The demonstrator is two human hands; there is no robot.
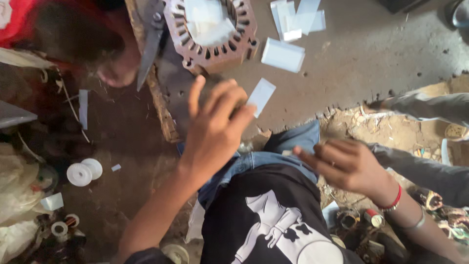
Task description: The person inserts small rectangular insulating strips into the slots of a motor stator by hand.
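Head view, looking down: my left hand (215, 129) is spread wide, fingers blurred, its fingertips at a small white paper slip (261, 96) on the floor (361, 58); can't tell if it grips it. My right hand (349, 164) hangs loosely open over my lap, holding nothing. Just beyond sits a rusty slotted motor stator (212, 32) with white slips in it, and more white paper slips (293, 29) lie nearby.

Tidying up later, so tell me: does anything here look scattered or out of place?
Yes. White paper slips lie strewn loose on the concrete floor beside the motor stator, one by the left hand. The right hand holds nothing visible.
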